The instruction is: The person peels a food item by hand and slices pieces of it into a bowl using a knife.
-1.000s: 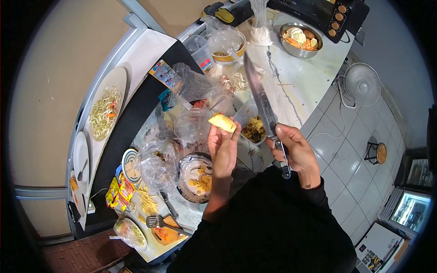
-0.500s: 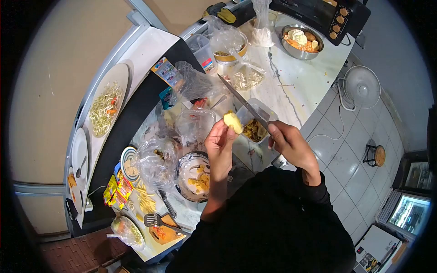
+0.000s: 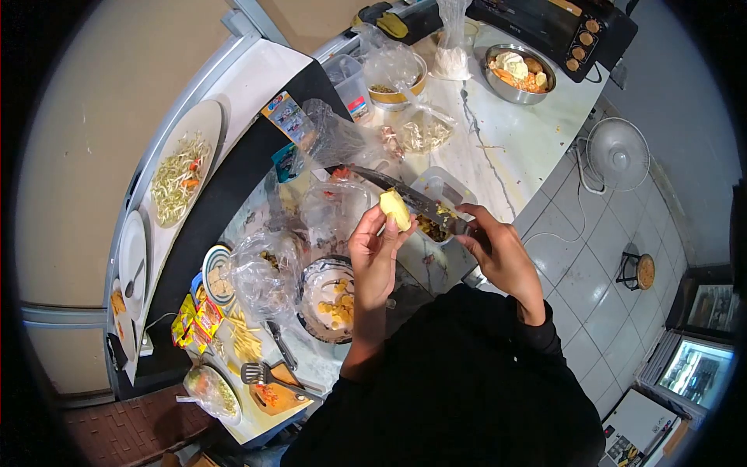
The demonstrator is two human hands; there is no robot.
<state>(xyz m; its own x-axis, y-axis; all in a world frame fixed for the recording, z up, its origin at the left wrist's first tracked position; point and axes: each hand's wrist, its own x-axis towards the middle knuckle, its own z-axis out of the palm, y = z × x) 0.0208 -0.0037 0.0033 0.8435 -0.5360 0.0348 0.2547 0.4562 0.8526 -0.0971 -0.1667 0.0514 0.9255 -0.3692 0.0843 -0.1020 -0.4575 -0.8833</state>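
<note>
In the head view my left hand (image 3: 375, 255) grips a pale yellow peeled potato (image 3: 395, 208) between thumb and fingers. My right hand (image 3: 504, 255) is closed around the handle of a large knife (image 3: 405, 198). Its broad blade points up and left, passing just behind the potato; whether they touch I cannot tell. Below the blade stands a clear plastic tub (image 3: 459, 187) with brown and yellow peelings in it, partly hidden by the knife and right hand. Left of my left wrist is a bowl (image 3: 317, 300) with yellow pieces inside.
Plastic bags (image 3: 268, 276) crowd the counter's left side. Near its front lie a spatula (image 3: 255, 373), a second knife (image 3: 282, 346) and a cutting board (image 3: 280, 397). A metal bowl of food (image 3: 520, 95) stands by the black oven (image 3: 537, 31). A fan (image 3: 617, 154) is at the right.
The knife blade has swung down and left, now lying flatter behind the potato with its broad side showing. My right hand has turned slightly; the potato is tipped more upright.
</note>
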